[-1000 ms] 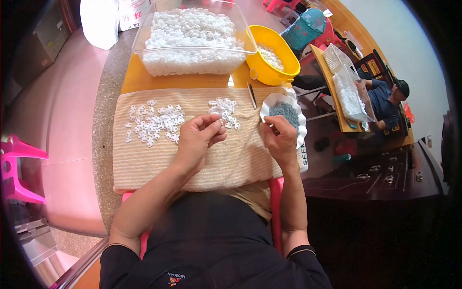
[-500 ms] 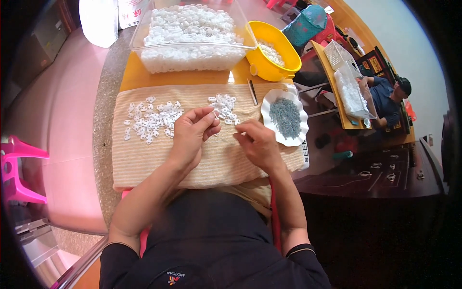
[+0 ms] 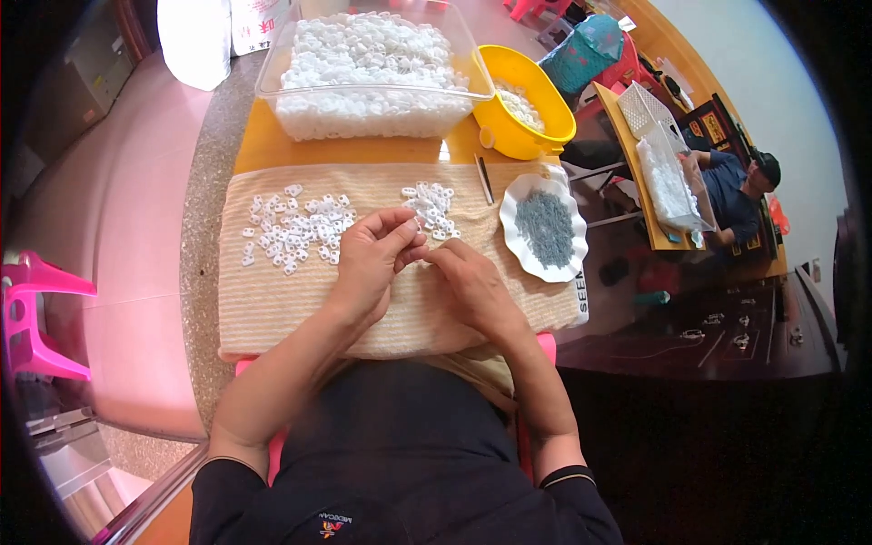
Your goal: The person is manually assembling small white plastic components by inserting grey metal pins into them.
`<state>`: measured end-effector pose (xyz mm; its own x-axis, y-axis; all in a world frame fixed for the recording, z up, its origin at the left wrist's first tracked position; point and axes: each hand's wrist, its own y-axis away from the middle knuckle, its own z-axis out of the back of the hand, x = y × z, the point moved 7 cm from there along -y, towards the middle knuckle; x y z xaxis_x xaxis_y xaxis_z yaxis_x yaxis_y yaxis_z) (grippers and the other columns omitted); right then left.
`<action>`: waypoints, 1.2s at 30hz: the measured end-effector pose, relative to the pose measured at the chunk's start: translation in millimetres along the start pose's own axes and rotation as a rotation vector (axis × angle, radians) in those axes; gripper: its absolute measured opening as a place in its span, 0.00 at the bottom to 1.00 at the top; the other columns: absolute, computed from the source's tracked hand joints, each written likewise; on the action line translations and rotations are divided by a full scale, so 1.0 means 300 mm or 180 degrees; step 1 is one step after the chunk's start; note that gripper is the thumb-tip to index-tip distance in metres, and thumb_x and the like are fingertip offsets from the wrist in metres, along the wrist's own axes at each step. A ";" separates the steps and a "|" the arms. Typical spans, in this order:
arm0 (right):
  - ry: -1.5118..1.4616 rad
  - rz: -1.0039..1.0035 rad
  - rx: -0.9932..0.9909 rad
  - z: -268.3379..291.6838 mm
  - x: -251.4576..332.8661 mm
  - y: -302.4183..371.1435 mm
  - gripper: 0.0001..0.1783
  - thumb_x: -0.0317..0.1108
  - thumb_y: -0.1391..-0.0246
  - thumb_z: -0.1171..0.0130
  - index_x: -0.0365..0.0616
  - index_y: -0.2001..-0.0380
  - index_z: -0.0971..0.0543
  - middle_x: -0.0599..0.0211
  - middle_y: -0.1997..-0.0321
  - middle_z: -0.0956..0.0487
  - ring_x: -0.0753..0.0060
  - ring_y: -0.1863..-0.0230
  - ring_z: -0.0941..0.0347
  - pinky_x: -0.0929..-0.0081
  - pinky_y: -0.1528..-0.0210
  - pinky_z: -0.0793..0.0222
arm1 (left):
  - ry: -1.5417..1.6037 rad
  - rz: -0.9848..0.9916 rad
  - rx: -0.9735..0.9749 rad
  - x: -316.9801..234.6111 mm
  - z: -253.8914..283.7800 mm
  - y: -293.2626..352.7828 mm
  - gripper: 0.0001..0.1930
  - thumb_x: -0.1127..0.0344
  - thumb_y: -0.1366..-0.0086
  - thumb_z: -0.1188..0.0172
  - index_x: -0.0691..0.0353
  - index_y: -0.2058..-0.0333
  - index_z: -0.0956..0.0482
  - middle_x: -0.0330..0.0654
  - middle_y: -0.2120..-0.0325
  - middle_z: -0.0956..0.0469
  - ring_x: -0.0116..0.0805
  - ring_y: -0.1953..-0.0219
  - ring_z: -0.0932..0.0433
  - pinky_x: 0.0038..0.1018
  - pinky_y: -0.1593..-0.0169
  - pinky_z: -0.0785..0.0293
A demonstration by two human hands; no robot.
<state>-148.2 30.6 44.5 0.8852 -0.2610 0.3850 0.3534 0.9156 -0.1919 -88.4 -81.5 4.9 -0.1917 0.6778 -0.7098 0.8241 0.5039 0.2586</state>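
My left hand [image 3: 374, 259] is closed in a pinch above the striped cloth, with the white edge of a small plastic piece showing at its fingertips. My right hand [image 3: 472, 283] meets it from the right, thumb and fingers drawn together against the left fingertips; whatever they pinch is hidden. Small white plastic pieces with holes lie in a loose pile [image 3: 300, 227] left of my hands. A smaller pile [image 3: 431, 202] of them is just beyond my fingers. To the right, a white scalloped plate [image 3: 509, 238] holds many tiny grey pieces, too small to make out.
Beyond the cloth [image 3: 282, 318] stands a clear tub [image 3: 363, 94] full of white pieces. A yellow basin [image 3: 509, 136] adjoins it, with a thin dark-and-white stick [image 3: 484, 179] nearer. A pink stool [image 3: 45, 318] is at left. A co-worker [image 3: 731, 191] sits at another table, far right.
My right hand has moved left and now touches the fingertips of my left hand. The left hand keeps its pinch. The whole view has shifted slightly.
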 end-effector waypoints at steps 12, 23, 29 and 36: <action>-0.2871 -0.0889 -0.0672 0.039 -0.104 0.028 0.05 0.24 0.46 0.40 0.36 0.67 0.25 0.72 0.73 0.24 0.82 0.71 0.26 0.83 0.68 0.29 | -0.0078 0.0552 0.0503 0.060 -0.057 0.039 0.08 0.72 0.37 0.42 0.65 0.60 0.26 0.40 0.67 0.22 0.26 0.67 0.22 0.22 0.61 0.21; -0.4143 -0.0676 -0.0629 0.026 -0.107 0.027 0.05 0.26 0.46 0.39 0.36 0.72 0.24 0.68 0.69 0.24 0.80 0.70 0.25 0.83 0.66 0.27 | -0.0009 0.0885 0.0873 0.075 -0.083 0.056 0.09 0.70 0.38 0.40 0.65 0.61 0.25 0.40 0.67 0.22 0.27 0.67 0.21 0.21 0.63 0.20; -0.4134 -0.0714 -0.0782 0.021 -0.110 0.034 0.04 0.25 0.47 0.39 0.36 0.73 0.23 0.68 0.71 0.24 0.80 0.71 0.25 0.84 0.68 0.28 | -0.0050 0.0859 0.0942 0.071 -0.091 0.056 0.09 0.70 0.39 0.39 0.65 0.61 0.26 0.42 0.67 0.21 0.29 0.68 0.21 0.20 0.64 0.20; -0.4404 -0.0961 -0.0963 -0.004 -0.120 0.042 0.05 0.26 0.47 0.38 0.37 0.73 0.23 0.67 0.73 0.22 0.80 0.73 0.25 0.84 0.70 0.28 | -0.0059 0.0822 0.1026 0.068 -0.091 0.050 0.08 0.71 0.38 0.40 0.66 0.62 0.26 0.43 0.68 0.21 0.29 0.68 0.21 0.20 0.66 0.21</action>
<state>-175.2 51.0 27.3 -0.1672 0.2308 0.9585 0.6745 0.7359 -0.0595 -94.4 -45.3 12.2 0.0505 0.7487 -0.6610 0.9692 0.1231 0.2134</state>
